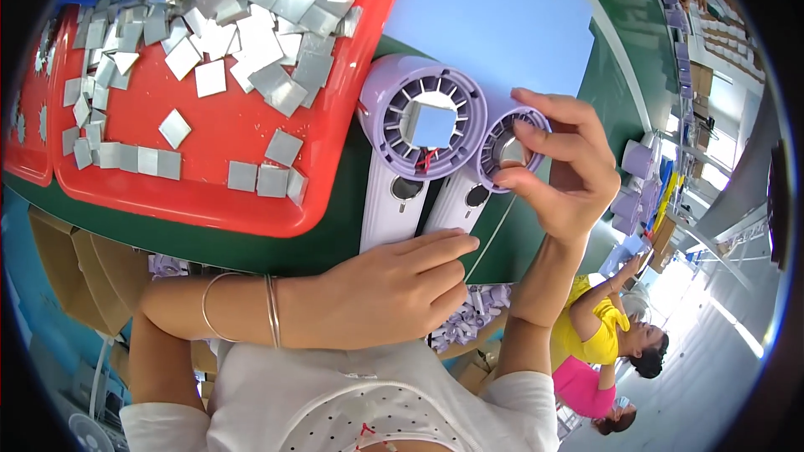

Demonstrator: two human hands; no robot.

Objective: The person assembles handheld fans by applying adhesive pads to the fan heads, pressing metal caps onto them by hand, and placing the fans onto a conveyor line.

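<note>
Two lavender handheld fan bodies lie side by side on the green table. In the round slotted head of the left fan body (pixel 381 205) sits a square silver plate (pixel 434 126), and red wires show below it. My right hand (pixel 569 159) reaches over the head of the right fan body (pixel 456 201). Its thumb and a finger pinch a shiny silver plate (pixel 509 151) inside that head, while another finger touches the rim. Curled over the lower handles, my left hand (pixel 419 280) grips the right fan body; its fingertips are partly hidden.
A red tray (pixel 201 201) with many loose square metal plates stands at the left. A light blue sheet (pixel 494 17) lies on the green table (pixel 620 92) beyond the fans. Cardboard boxes (pixel 88 268) are below the table edge. Two people (pixel 599 326) work at the right.
</note>
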